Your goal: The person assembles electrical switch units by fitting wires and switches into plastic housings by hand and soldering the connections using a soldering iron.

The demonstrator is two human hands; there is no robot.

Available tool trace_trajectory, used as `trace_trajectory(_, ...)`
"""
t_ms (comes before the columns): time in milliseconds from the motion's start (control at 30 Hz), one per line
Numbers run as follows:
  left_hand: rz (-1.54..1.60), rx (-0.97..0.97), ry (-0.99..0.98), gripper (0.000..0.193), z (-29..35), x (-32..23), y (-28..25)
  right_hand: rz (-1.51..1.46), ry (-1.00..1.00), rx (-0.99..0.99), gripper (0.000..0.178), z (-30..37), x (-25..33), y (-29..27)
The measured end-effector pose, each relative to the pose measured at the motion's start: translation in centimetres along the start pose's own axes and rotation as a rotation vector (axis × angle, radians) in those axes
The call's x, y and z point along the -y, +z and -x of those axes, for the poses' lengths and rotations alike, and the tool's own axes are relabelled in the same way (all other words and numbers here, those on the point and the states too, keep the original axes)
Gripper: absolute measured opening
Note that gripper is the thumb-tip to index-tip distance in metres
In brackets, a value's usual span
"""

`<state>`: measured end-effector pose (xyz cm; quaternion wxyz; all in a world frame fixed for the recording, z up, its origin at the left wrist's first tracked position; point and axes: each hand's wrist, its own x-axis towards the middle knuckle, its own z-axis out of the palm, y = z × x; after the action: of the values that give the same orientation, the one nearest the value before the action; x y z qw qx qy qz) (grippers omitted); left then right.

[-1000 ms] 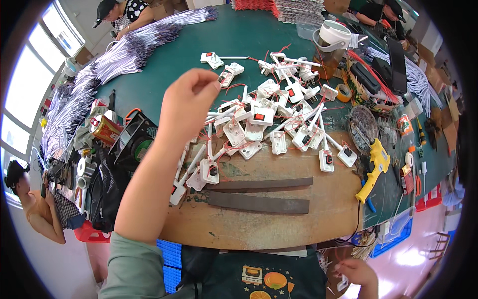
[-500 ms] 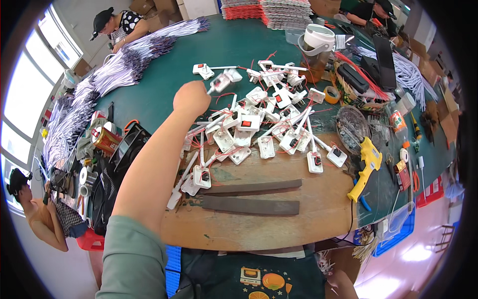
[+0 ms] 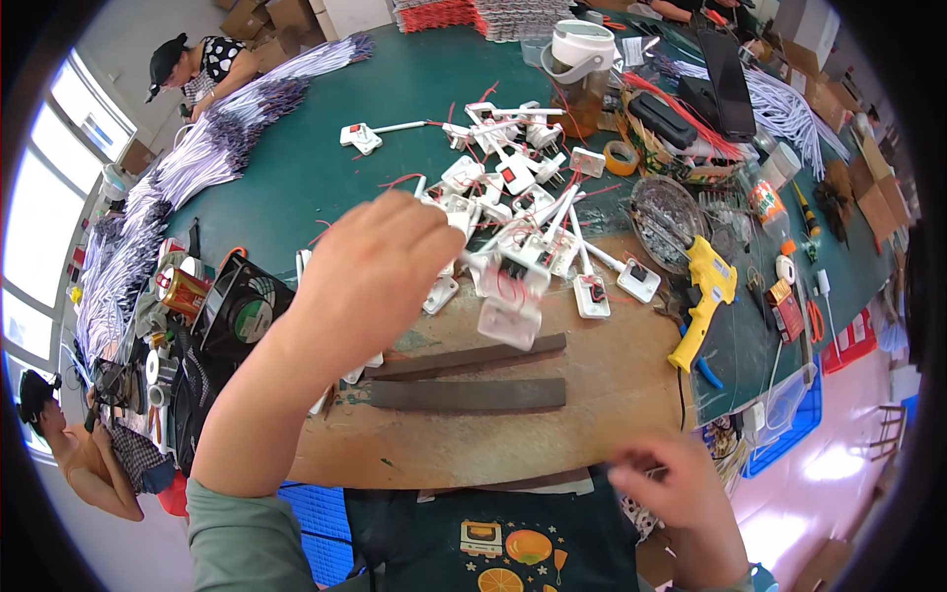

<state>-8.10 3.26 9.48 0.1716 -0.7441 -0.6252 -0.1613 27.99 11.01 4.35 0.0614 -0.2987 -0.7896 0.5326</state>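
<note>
My left hand [image 3: 380, 266] is closed around the white stem of a switch housing [image 3: 509, 314], lifted over the near part of the pile. That housing is motion-blurred; thin red wires and a dark part show in it. Under and beyond it lies a pile of white switch housings [image 3: 514, 176] with plugs, white cables and red wires, partly hidden by my left hand. Near the table's front edge, at the right, my right hand [image 3: 681, 481] hovers with fingers loosely bent and apart, holding nothing visible.
Two dark grey strips [image 3: 469, 394] lie on the brown board [image 3: 612, 395]. Right of them are a yellow glue gun [image 3: 706, 296], a round ash-grey dish [image 3: 659, 219] and orange tape [image 3: 620, 158]. White cable bundles [image 3: 212, 148] line the left edge; a lidded jug [image 3: 580, 74] stands behind.
My left hand has come nearer and slightly right, bringing the switch housing from the pile's far left to above its near side. My right hand has entered at the lower right.
</note>
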Motion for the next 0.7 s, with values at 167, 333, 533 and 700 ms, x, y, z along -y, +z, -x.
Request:
trace_trajectory(167,0.165,0.186,-0.004,0.016,1.8,-3.2,0.0,-0.256,-0.178,-0.252,0.058,-4.9,-0.2,3.7)
trace_trajectory(333,0.165,0.266,-0.049,0.018,3.4,-3.8,1.3,-0.366,-0.11,-0.089,0.066,-6.3,0.9,5.0)
trace_trajectory(533,0.173,0.293,-0.15,0.009,4.7,-3.8,3.2,-0.035,-0.015,-0.114,0.063,-7.8,1.7,5.3)
trace_trajectory(700,0.157,0.316,-0.222,0.009,5.5,-4.0,3.2,0.0,-0.057,-0.199,0.057,-8.9,1.2,5.5)
